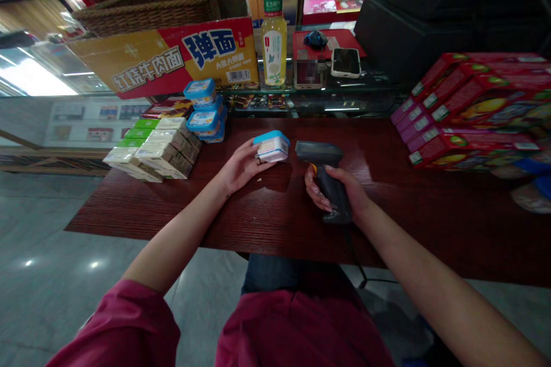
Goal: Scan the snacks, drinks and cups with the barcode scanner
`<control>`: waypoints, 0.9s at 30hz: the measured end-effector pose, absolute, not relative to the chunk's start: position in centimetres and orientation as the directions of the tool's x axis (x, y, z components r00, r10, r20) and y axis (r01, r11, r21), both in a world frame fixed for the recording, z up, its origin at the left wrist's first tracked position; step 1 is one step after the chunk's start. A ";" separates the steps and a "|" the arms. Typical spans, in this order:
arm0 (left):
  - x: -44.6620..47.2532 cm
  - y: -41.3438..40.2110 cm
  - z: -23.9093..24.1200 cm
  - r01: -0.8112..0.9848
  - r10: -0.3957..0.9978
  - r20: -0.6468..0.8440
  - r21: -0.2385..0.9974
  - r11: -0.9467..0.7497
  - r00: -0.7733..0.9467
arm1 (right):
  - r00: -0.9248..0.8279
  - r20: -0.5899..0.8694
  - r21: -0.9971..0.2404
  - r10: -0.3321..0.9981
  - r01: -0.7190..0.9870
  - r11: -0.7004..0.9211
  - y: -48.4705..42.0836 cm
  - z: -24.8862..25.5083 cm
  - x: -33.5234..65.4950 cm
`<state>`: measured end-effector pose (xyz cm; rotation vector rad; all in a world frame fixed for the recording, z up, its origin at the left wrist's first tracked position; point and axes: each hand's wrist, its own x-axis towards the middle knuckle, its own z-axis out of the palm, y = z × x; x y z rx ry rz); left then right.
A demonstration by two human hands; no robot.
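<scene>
My left hand (245, 166) is closed on a small plastic tub (272, 147) with a blue lid, tipped so that its pale side faces right. In my right hand (333, 192) is a dark barcode scanner (321, 153); my fingers wrap its handle near a yellow trigger. The scanner's head points left at the tub, with a small gap between them. A cable runs down from the handle past the counter edge. Left of my left hand stand several similar blue-lidded tubs (203, 121), stacked next to small white and green cartons (159, 149).
Red and purple boxes (469, 109) are stacked on the right of the dark wooden counter (258, 218). Behind are a noodle carton (172, 57), a wicker basket (150, 8), a drink bottle (274, 40), a phone (345, 62), a mouse (315, 39) and a black machine (422, 23).
</scene>
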<state>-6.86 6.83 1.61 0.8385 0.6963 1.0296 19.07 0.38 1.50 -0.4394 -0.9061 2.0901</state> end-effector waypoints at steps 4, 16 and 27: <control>-6.6 7.0 1.6 -0.416 0.930 -0.117 0.870 0.265 0.348 | -0.617 -0.006 -0.752 0.787 -0.516 -0.411 0.6 1.1 19.0; -4.4 5.8 1.5 0.213 0.959 0.151 0.955 -0.204 0.240 | -0.366 0.004 -0.800 0.931 -0.559 -0.216 -3.3 2.4 23.0; 9.5 2.3 1.2 0.185 0.376 0.374 0.455 -0.871 0.848 | 0.175 0.029 -0.843 0.984 -0.525 0.118 -11.8 1.4 38.3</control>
